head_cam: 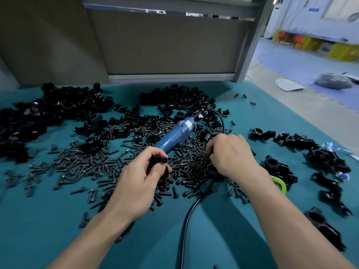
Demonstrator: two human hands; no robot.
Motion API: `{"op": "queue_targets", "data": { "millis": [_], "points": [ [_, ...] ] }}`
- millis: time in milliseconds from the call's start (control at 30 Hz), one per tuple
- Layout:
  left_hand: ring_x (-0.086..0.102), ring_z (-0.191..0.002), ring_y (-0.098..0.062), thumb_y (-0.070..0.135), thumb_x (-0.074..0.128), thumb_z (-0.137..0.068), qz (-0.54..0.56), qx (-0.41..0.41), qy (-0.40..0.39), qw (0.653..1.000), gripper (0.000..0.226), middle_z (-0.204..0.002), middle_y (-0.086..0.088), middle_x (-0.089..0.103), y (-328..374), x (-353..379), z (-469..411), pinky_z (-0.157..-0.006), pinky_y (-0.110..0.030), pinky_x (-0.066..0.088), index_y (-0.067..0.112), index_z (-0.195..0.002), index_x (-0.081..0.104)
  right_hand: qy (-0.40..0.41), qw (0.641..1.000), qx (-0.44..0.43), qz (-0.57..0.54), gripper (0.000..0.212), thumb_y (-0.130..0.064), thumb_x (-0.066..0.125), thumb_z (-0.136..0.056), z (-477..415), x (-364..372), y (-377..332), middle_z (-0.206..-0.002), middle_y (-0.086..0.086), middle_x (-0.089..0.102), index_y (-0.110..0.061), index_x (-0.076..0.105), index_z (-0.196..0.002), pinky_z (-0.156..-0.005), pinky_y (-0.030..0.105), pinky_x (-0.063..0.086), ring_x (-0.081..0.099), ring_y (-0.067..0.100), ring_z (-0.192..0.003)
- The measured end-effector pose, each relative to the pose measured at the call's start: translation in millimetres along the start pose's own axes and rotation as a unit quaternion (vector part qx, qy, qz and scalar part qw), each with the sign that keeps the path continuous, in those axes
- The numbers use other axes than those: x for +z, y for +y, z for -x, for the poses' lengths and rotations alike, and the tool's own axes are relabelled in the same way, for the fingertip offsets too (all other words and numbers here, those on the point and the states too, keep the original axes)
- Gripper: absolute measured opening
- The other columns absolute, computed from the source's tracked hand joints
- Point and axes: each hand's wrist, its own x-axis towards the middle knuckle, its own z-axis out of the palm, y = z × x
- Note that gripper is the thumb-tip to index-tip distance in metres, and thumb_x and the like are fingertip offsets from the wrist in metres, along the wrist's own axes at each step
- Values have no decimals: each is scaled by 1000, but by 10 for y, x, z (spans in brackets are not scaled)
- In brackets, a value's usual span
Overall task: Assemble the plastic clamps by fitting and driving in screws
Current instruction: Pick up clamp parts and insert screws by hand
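Heaps of black clamp halves (58, 109) lie far left of the blue power screwdriver (174, 135), which rests on its side amid a wide scatter of black screws (87, 164) on the teal table cover (38, 230). Just left of the screwdriver's near end, the person's left hand (139, 177) holds a clamp piece (158, 162) above the pile, fingers curled round it, thumb and forefinger pinching its top edge. Just right of the screwdriver, the right hand (231, 154) sits knuckles-up in the screws, fingers bent down and bunched. The fingertips are buried, so whether they pinch a screw cannot be told. The tool's black cord (189, 212) loops from its far end, passes under that hand and runs toward the viewer. Well right of the screwdriver lie joined clamps (277, 167), a green loop (279, 184) beside them. Likely hazards from here: with the cord trapped under the right hand, lifting the screwdriver could drag it through the pile and sweep screws off the table. A screw picked blind may come up crooked, and driven askew it could chew the plastic thread. The lightly pinched piece could also slip and vanish among matching black parts.
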Motion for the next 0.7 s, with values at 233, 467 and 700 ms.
{"op": "queue_targets", "data": {
  "millis": [233,467,700],
  "points": [
    [75,-83,-27,20,69,-99,55,-28,31,998,17,-89,5,79,-75,-35,-63,-80,-58,61,37,-102,66,64,849,75,-519,25,2,74,-88,-90,-34,-235,-83,-6,79,-21,80,-92,-70,16,58,74,6,-76],
    [63,-58,-12,18,73,-84,-1,-5,192,981,19,-75,8,72,-83,-220,-177,-50,-22,48,34,-94,69,-132,518,75,-842,26,8,58,-96,-200,38,-817,-82,4,75,-11,76,-94,-66,23,57,68,11,-66],
    [50,-54,-9,39,65,-73,62,-35,207,976,25,-63,10,60,-156,-371,-217,-50,-30,43,31,-97,68,-193,487,71,-849,35,9,56,-95,-106,211,-1065,-82,5,76,-14,80,-83,-67,24,59,66,9,-61]
  ]
}}
